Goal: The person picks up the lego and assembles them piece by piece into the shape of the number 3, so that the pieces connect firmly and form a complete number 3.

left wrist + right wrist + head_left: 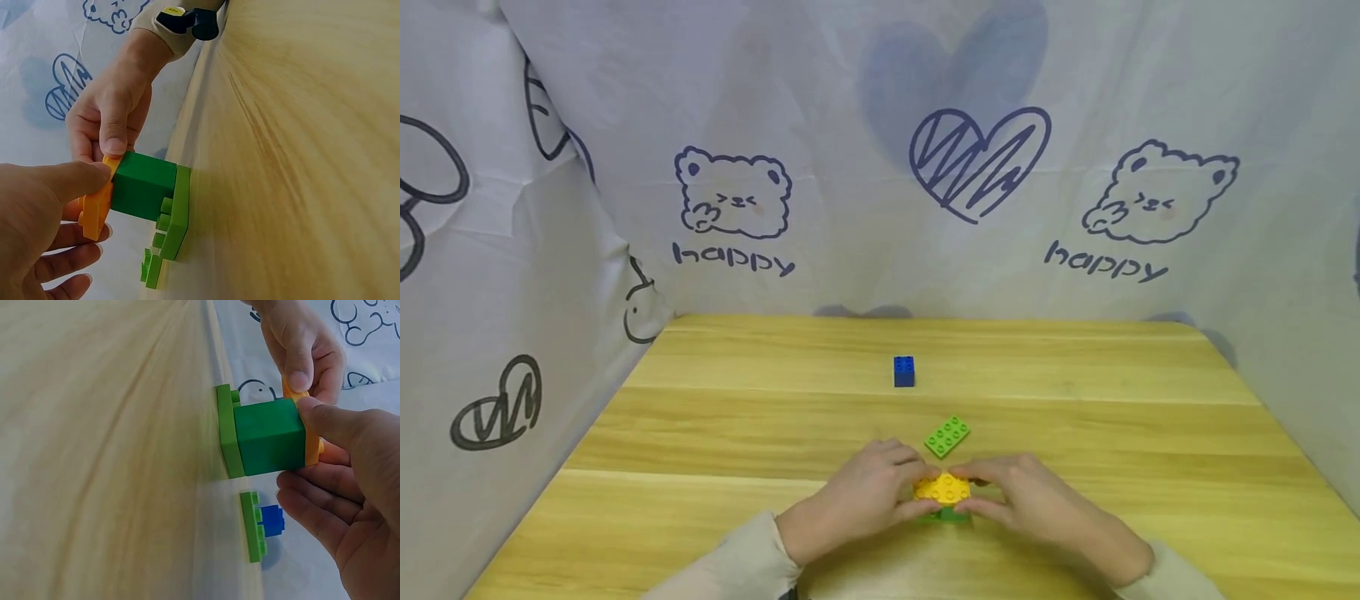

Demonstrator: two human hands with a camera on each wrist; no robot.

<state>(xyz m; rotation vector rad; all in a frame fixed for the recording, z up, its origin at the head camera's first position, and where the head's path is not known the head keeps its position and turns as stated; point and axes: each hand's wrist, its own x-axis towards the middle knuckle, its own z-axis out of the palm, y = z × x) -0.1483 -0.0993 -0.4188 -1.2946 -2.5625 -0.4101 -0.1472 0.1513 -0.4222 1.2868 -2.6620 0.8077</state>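
Note:
Both hands meet at a small stack of toy bricks near the front of the table. On top is a yellow brick (946, 490), which looks orange in the wrist views. It sits on a dark green block (270, 437), and that block stands on a light green studded plate (179, 212). My left hand (868, 496) pinches one end of the yellow brick between thumb and fingers. The opposite end is pinched by my right hand (1037, 504). In the head view the hands and the yellow brick cover most of the lower stack.
Just behind the stack lies a loose light green plate (947, 437), set at a slant. Farther back stands a blue brick (904, 372). The wooden table (737, 417) is bounded at the back and sides by a white cloth (850, 250) with drawings.

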